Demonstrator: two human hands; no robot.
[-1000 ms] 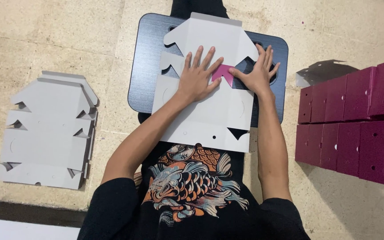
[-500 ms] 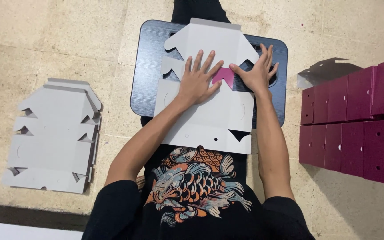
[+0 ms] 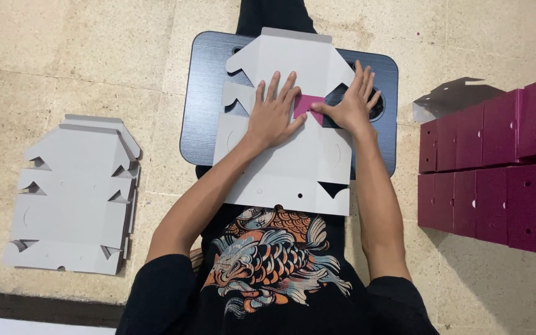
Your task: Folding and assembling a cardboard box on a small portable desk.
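Observation:
A flat grey die-cut cardboard box blank [image 3: 293, 167] lies across a dark lap tray [image 3: 203, 111] in front of me. My left hand [image 3: 272, 115] presses flat on the blank's middle, fingers spread. My right hand [image 3: 350, 104] presses on the right side, its fingers on a folded-over flap that shows its magenta face [image 3: 308, 104] between the two hands. Both hands push down rather than grip.
A stack of flat grey box blanks [image 3: 72, 198] lies on the tiled floor to my left. Rows of assembled magenta boxes [image 3: 497, 167] stand at the right, with one loose grey blank [image 3: 451, 96] behind them.
Both hands have stayed on the blank, pressing the magenta flap. The view has shifted slightly; the hands have barely moved.

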